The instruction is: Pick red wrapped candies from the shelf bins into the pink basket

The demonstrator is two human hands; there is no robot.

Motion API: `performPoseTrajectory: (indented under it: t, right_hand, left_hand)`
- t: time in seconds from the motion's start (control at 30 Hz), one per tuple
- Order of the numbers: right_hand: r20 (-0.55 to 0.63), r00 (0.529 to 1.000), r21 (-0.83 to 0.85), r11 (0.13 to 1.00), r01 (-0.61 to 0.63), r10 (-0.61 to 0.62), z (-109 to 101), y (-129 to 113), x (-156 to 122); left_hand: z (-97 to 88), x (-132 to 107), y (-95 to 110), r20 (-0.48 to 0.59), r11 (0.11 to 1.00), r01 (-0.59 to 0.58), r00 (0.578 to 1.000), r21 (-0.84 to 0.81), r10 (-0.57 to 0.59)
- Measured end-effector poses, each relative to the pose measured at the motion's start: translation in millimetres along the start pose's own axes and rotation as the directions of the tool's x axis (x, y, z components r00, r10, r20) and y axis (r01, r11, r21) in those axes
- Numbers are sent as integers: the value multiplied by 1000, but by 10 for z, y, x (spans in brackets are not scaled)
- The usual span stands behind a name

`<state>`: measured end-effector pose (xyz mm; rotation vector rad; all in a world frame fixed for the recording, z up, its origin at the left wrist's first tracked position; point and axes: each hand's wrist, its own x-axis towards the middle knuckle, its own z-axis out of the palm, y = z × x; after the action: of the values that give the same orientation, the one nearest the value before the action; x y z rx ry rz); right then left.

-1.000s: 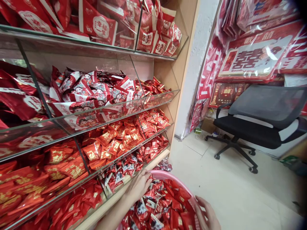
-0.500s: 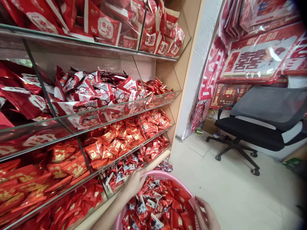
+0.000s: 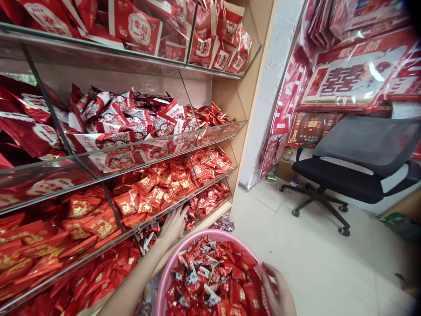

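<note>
A round pink basket [image 3: 166,267] is heaped with small red wrapped candies [image 3: 213,276], some with black-and-white printing. My right hand [image 3: 278,289] grips the basket's right side, with the thumb and fingers at the rim. My left hand [image 3: 174,224] reaches into a lower bin of the glass-fronted shelf, its fingers stretched out over small red packets [image 3: 149,237]. Its fingertips lie close under the glass edge above, and I see nothing held in it. Beside it, to the right, is a bin of red candies [image 3: 210,202] with gold characters.
Shelf bins above hold larger red packets [image 3: 144,28], patterned packets [image 3: 115,116] and orange-red packets [image 3: 158,188]. Glass edges [image 3: 115,173] front each tier. A black office chair [image 3: 342,171] stands on the tiled floor at right, below red hanging decorations [image 3: 351,79].
My left hand has left the basket's rim and moved forward and left into the lower bin. My right hand stays on the basket. The camera view has shifted slightly.
</note>
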<state>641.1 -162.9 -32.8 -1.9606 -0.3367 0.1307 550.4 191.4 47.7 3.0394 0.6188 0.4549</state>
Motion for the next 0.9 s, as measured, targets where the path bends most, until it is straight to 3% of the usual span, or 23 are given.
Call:
performPoseTrajectory:
  t: [0.1, 0.53, 0.9]
  right_hand:
    - [-1, 1000, 6, 1000, -6, 6, -4, 6, -10]
    - [-12, 1000, -13, 1000, 1, -1, -15, -14, 9]
    - [-16, 999, -13, 999, 48, -49, 12, -11, 2]
  left_hand:
    - [10, 43, -8, 39, 999, -35, 999, -12, 36]
    - [-16, 233, 17, 60, 991, 6, 998, -134, 2]
    - [-97, 235, 45, 91, 956, 176, 983, -236, -158]
